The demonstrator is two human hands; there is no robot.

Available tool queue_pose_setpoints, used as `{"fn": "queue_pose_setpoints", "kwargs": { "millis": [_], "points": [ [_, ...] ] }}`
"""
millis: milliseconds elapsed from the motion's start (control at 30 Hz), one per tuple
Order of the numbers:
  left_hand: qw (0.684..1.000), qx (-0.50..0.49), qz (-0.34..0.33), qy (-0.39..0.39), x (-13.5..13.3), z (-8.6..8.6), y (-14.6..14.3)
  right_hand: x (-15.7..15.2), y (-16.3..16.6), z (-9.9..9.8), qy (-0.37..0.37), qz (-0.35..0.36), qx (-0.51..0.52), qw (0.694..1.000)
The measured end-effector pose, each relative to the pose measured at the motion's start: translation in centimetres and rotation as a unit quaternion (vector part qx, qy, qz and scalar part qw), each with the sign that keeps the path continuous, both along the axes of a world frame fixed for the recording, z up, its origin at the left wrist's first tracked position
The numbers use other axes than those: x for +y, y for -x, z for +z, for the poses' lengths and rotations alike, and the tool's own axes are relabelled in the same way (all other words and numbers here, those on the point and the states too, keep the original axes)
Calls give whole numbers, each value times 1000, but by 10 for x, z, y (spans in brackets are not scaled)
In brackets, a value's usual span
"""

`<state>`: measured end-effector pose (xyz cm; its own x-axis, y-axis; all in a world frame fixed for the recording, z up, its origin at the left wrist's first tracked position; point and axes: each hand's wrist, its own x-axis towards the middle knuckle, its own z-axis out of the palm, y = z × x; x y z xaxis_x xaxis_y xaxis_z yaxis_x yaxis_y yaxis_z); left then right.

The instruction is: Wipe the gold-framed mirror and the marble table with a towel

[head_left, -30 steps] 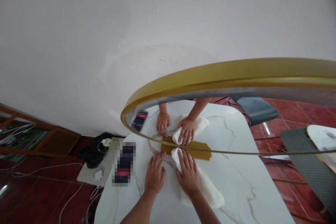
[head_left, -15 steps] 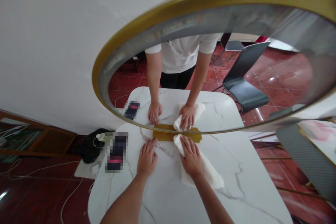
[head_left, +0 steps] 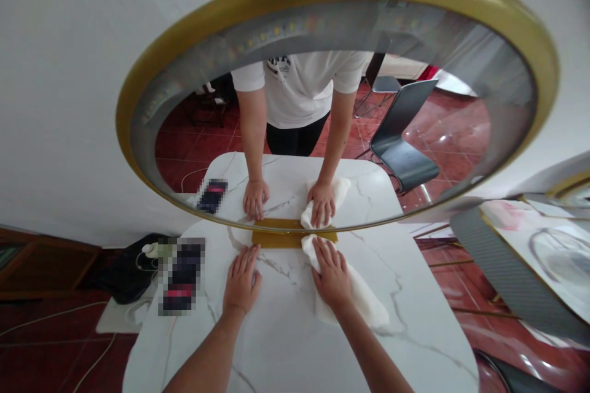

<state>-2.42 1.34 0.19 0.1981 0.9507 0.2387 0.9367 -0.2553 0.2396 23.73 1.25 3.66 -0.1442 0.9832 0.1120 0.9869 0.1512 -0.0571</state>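
Observation:
My right hand lies over a folded white cloth, its fingers pressing the cloth's front end against the gold base of a round mirror. The rest of the cloth trails back under the palm and to the right. My left hand rests palm down on the white marbled table, fingers stretched out, its fingertips at the base's left end. It holds nothing. Both hands, the cloth and the table also show reflected in the mirror.
A phone, blurred out, lies on the table's left side with a cable. Behind it are a dark bag and a white charger. At right stands a ribbed grey piece of furniture with a white top. A black chair shows at the lower right.
My view has swung to the right, so the mirror and table sit further left. My right hand and the cloth have slid slightly right along the base. The left hand stays by the base's end.

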Motion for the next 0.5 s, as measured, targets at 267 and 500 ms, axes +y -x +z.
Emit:
{"fn": "queue_pose_setpoints", "kwargs": {
  "millis": [267, 500],
  "points": [
    [1000, 20, 5, -11, 0, -10, 2, 13, 93, -4, 34, 73, 87, 993],
    [1000, 14, -2, -16, -1, -14, 6, 17, 102, -1, 42, 88, 114, 989]
  ]
}}
